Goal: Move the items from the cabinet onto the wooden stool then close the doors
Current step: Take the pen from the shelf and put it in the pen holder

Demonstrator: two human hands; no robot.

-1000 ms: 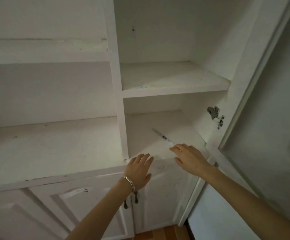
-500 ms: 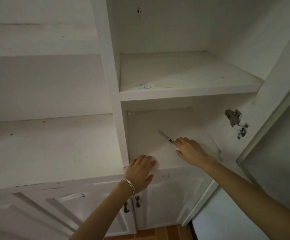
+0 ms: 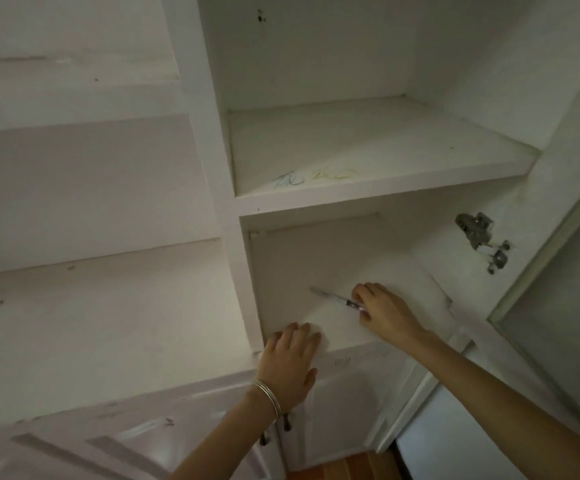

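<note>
A thin pen [image 3: 334, 297] lies on the lower shelf [image 3: 316, 265] of the open white cabinet, its tip pointing to the back left. My right hand [image 3: 383, 313] is on the pen's near end, thumb and fingers closed around it. My left hand [image 3: 290, 363], a silver bangle on its wrist, rests flat with fingers spread on the shelf's front edge. The wooden stool is out of view.
The upper shelf [image 3: 368, 147] carries only faint scribbles. The cabinet door [image 3: 565, 306] stands open at the right, with a metal hinge [image 3: 478, 237] on the side wall. Closed lower doors with small handles [image 3: 274, 431] sit below. Open shelving runs along the left.
My right hand has reached deeper into the lower shelf and closed on the pen's near end. The view has moved closer and tilted up; my left hand stays on the shelf edge.
</note>
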